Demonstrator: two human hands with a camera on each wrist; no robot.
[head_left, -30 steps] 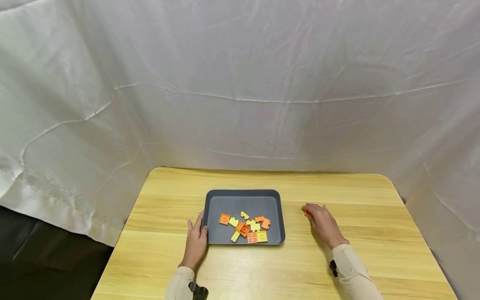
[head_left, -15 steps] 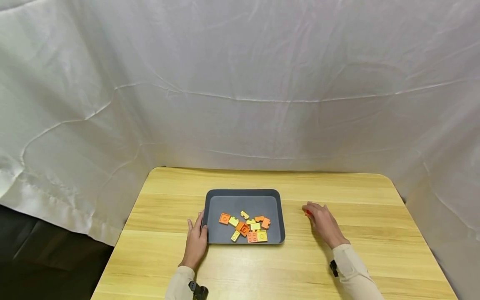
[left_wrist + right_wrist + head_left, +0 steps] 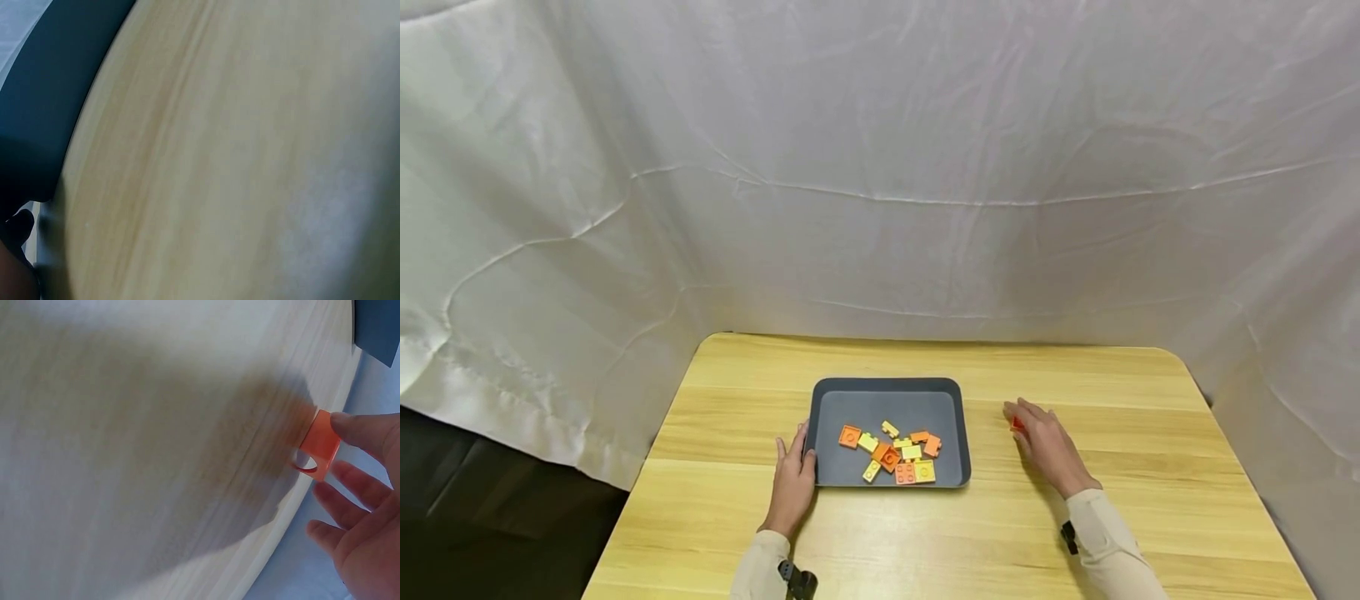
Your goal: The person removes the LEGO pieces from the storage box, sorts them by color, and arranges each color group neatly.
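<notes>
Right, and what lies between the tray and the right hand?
Only bare wooden tabletop lies between the tray and the right hand, which holds an orange piece. The head view shows that stretch.

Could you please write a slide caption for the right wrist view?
Right hand holding a red-orange block; wooden tabletop and gray tray partly in view.

Orange-red block (image 3: 322, 437) near gray tray (image 3: 880, 402)

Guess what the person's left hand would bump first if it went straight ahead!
Probably the dark grey rectangular tray: the left hand seems to touch its side, though depth is unclear.
</notes>
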